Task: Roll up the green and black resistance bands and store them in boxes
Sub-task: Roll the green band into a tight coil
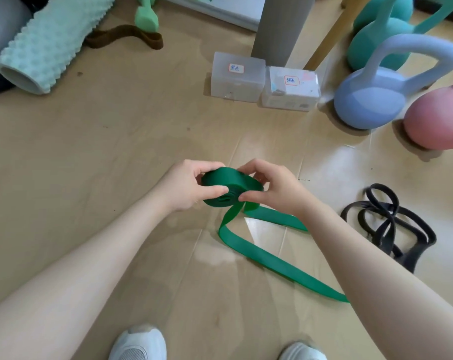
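The green resistance band (230, 184) is partly wound into a flat coil held above the wooden floor at centre. My left hand (187, 187) grips the coil's left side and my right hand (273, 187) pinches its right side. Two loose green tails trail from the coil down to the right across the floor. The black resistance band (391, 224) lies in a loose tangle on the floor at right, untouched. Two translucent lidded boxes stand further back: the left box (235, 76) and the right box (290, 89), each with a small label on top.
A blue kettlebell (376, 100), a pink one (438, 118) and teal ones stand at the back right. A mint foam roller (51, 40), a brown band (124, 38) and a green dumbbell (146, 18) lie at the back left. My white shoes show at the bottom edge.
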{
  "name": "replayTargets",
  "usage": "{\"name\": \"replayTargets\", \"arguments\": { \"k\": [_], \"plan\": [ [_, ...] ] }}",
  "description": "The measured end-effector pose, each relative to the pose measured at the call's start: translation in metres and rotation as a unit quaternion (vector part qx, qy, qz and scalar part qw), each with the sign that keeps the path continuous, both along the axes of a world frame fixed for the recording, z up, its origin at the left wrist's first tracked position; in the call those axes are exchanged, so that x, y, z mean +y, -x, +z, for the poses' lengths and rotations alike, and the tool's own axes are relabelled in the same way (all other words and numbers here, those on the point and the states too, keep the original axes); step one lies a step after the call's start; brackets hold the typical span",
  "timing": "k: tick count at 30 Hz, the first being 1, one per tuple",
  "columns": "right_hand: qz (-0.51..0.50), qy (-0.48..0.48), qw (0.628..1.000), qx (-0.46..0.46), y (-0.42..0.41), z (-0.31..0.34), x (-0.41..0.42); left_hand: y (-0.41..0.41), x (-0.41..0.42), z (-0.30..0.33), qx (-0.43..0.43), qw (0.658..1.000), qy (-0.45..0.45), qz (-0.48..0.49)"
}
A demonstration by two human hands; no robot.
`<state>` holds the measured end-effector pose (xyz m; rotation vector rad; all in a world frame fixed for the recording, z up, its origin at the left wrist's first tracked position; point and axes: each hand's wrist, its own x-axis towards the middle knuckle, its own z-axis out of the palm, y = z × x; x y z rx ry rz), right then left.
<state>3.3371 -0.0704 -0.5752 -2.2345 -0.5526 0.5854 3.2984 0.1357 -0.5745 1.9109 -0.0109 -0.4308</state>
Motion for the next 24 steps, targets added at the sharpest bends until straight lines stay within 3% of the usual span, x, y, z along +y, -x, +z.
{"name": "replayTargets", "arguments": {
  "k": [5, 8, 11, 16, 22, 24],
  "plan": [
    [0.041, 0.076, 0.995, -0.054, -0.003, 0.011, -0.011, 0.006, -0.002, 0.001, 0.029, 0.999, 0.028, -0.002],
    [-0.027, -0.008, 0.999, 0.044, 0.008, 0.002, -0.006, 0.009, -0.003, -0.001, 0.048, 0.992, 0.107, 0.037],
    [-0.095, -0.157, 0.97, 0.161, 0.019, -0.006, 0.002, 0.011, -0.002, -0.002, 0.042, 0.984, 0.153, 0.077],
    [-0.134, -0.247, 0.941, 0.187, 0.027, -0.008, 0.013, 0.014, 0.0, -0.005, 0.028, 0.976, 0.182, 0.119],
    [-0.109, -0.207, 0.962, 0.14, 0.025, -0.005, 0.015, 0.015, 0.002, -0.001, 0.006, 0.967, 0.203, 0.156],
    [-0.124, -0.251, 0.946, 0.165, 0.026, -0.003, 0.019, 0.015, -0.001, 0.001, 0.011, 0.955, 0.235, 0.183]
  ]
}}
